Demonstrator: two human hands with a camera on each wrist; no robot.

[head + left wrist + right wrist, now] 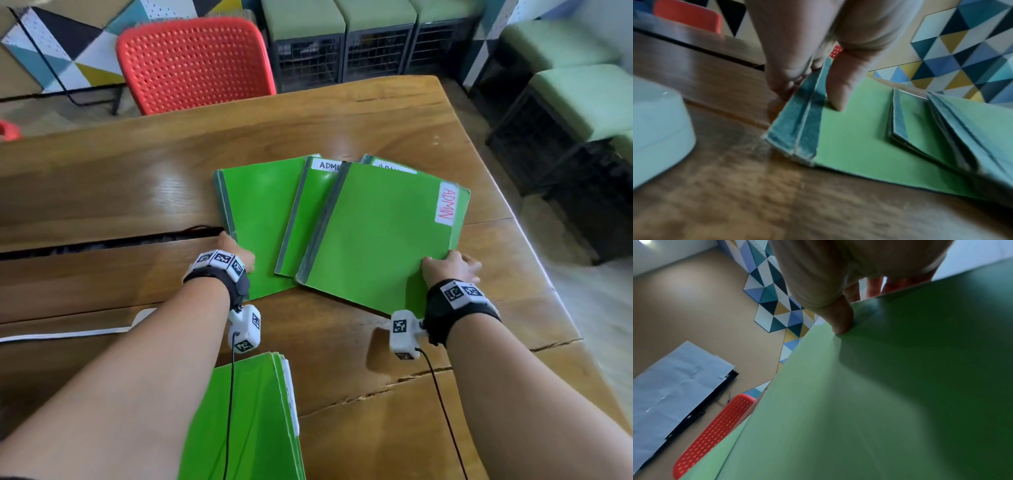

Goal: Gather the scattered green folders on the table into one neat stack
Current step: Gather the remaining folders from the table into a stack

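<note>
Several green folders lie fanned out mid-table in the head view. The left folder [263,212] has a grey spine; my left hand [239,255] pinches its near spine edge, thumb on the cover [838,95] and fingers [785,81] under the spine. A middle folder [308,212] labelled ADMIN lies partly under the big right folder [380,236] with a red ADMIN label. My right hand [448,267] grips that folder's near right corner, thumb [840,321] on top, and the folder [859,402] tilts up. Another green folder [253,418] lies near me.
The wooden table [102,192] has a dark slot [102,243] on its left and a white strip [68,334] near my left arm. A red chair [195,65] stands at the far edge. Green-cushioned crates [376,41] line the back and right.
</note>
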